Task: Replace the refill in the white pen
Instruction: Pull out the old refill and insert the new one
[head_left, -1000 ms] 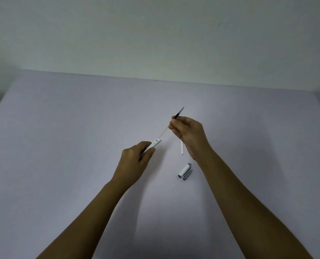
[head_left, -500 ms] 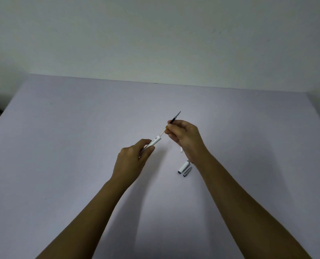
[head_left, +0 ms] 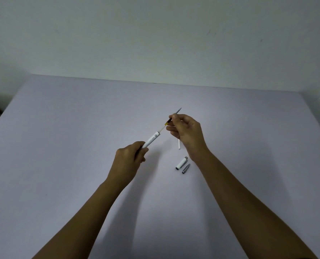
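the left hand (head_left: 130,157) is closed in a fist-like grip around the lower end of the white pen barrel (head_left: 152,140), which is raised above the tabletop (head_left: 62,137) and slants up toward 1 o'clock, its open end bearing a small printed mark. the right hand (head_left: 187,132) is pinching the refill (head_left: 169,121) between thumb and fingertips near its dark upper section, remaining fingers loosely curled. the refill lies in line with the barrel: its pale lower part enters the open end of the barrel, a short yellowish band and a dark section show between barrel and fingers, and its pointed tip projects past the fingers toward 1 o'clock. how far the refill sits inside the barrel cannot be told. on the tabletop, at 5 o'clock of the right hand and just beside the right wrist, lies a short white pen section (head_left: 181,163) with a grey end, and touching or nearly touching it on its 4 o'clock side a small grey cone piece (head_left: 186,168). a thin white tube (head_left: 179,146) lies on the tabletop below the right hand, partly hidden by the palm. both forearms enter from 6 o'clock. a plain pale wall (head_left: 155,34) stands behind the tabletop at 12 o'clock
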A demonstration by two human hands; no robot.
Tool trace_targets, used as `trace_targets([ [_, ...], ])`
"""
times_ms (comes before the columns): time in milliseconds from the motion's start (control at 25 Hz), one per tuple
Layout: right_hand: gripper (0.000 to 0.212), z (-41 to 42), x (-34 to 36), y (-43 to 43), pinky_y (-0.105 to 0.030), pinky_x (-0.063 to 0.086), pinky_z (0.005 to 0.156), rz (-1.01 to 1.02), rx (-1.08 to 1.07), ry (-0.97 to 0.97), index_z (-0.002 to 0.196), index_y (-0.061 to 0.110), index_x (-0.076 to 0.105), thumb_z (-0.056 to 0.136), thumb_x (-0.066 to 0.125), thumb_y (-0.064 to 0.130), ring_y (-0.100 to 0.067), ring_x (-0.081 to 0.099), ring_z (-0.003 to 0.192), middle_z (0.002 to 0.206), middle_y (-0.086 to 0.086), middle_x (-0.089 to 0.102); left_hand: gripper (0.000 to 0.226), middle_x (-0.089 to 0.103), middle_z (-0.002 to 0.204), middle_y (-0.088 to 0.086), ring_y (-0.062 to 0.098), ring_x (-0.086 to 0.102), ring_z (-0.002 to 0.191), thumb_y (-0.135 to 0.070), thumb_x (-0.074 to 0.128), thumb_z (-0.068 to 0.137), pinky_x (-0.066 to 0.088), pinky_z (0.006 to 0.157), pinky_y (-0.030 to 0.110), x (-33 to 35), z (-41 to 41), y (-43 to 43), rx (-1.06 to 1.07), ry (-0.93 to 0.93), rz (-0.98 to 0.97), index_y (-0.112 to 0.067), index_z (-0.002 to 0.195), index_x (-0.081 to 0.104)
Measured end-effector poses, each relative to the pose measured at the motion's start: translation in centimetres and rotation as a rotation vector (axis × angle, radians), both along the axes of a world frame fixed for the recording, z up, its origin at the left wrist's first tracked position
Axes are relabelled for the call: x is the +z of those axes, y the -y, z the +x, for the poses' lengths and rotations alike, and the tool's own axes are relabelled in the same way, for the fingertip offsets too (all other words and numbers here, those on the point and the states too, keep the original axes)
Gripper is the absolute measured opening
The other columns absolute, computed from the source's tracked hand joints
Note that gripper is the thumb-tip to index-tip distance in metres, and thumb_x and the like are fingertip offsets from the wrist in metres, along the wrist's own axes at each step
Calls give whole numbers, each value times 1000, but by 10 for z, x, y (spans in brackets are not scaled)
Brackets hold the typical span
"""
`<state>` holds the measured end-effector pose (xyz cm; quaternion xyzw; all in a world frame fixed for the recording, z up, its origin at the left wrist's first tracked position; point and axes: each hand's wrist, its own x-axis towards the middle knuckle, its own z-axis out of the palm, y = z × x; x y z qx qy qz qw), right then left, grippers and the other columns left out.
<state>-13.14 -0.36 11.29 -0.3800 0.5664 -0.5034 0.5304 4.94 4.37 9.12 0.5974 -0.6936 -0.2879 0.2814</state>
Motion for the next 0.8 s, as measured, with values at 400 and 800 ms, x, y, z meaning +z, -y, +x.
trace_targets([
  [400, 7, 1, 6, -12, -24, 56, 79, -8, 83, -87, 79, 23, 68, 85, 66, 25, -7, 70, 76, 79, 1, 70, 13, 65, 63, 0, 16, 64, 59, -18, 54, 91, 41, 56, 11, 5, -5, -8, 9, -29, -31, -10, 97, 63],
  [800, 23, -5, -2, -17, -32, 54, 89, 34, 179, -151, 83, 29, 71, 78, 63, 51, -20, 69, 95, 91, -1, 73, 12, 66, 63, 2, 14, 63, 58, -19, 54, 91, 41, 54, 7, 4, -7, -11, 16, -37, -35, -11, 96, 62],
])
